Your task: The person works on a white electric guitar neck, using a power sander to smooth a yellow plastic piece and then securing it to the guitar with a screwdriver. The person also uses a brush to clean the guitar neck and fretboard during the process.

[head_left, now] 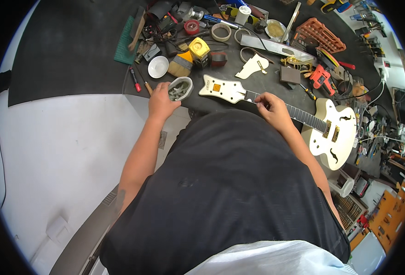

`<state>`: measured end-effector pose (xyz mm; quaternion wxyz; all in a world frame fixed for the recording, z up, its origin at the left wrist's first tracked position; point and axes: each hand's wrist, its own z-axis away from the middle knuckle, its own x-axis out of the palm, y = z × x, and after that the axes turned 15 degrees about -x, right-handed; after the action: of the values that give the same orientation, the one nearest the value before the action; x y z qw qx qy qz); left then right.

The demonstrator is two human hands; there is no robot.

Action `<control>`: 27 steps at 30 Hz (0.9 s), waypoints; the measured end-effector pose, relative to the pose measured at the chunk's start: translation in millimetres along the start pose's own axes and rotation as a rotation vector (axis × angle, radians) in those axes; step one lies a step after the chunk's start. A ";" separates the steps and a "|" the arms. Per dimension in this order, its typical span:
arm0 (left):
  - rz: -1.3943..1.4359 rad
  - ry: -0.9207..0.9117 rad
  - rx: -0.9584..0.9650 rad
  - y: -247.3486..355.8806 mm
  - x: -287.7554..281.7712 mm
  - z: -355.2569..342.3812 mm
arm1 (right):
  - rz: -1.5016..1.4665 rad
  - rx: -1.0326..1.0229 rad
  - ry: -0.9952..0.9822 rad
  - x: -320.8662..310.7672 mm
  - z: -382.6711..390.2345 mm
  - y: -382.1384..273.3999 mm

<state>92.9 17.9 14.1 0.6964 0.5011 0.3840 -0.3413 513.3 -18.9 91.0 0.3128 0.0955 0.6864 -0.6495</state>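
Note:
My left hand (162,101) grips a small whitish container (189,93) from its left side, at the front edge of the dark workbench. Greyish-green stuff lies inside the container. A white electric guitar without visible strings lies along the bench edge, its headstock (225,90) beside the container and its body (337,133) at the right. Over the upper end of the guitar's dark fretboard (303,117) is my right hand (274,111). Its fingers are curled together near the nut; whatever they pinch, if anything, is too small to make out.
Beyond my hands lie a white bowl (158,67), a wide paintbrush (181,65), a yellow box-shaped object (199,47), tape rolls, a cream pickguard (253,67) and a red power tool (321,79). A red-capped marker (135,79) lies left of my left hand.

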 end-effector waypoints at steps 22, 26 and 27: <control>-0.024 0.011 0.033 6.3 -13.6 2.1 | -0.006 -0.004 -0.036 6.3 0.9 1.8; -0.028 0.007 0.036 7.1 -17.4 3.0 | -0.010 -0.007 -0.030 6.5 -1.0 4.0; -0.017 -0.001 0.038 7.3 -18.4 2.4 | -0.009 -0.007 -0.036 5.9 -1.0 3.0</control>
<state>90.9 19.2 33.9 0.6841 0.5107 0.3813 -0.3547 509.9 -19.1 85.2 0.3224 0.0797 0.6836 -0.6499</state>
